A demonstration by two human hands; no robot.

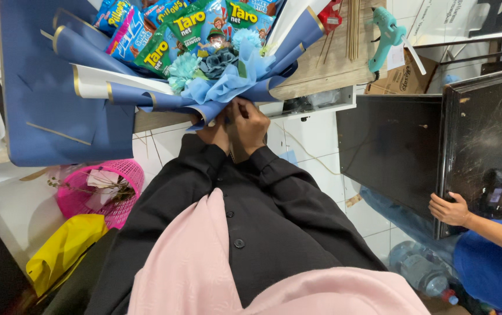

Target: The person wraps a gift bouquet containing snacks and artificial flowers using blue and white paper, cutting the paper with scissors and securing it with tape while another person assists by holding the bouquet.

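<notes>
Teal glue gun [386,29], pink basket [102,189]

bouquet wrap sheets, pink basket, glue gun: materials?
Wrap sheets: matte navy paper or film, it seems, gold-edged, holding crisp folds. Pink basket: likely moulded plastic, fine open lattice. Glue gun: teal plastic shell, smooth, slight sheen. Both hands grip the bouquet stem.

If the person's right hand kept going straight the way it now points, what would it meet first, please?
The right hand points up at the snack bouquet; it would probably meet the light blue tissue wrap first, which it already touches.
</notes>
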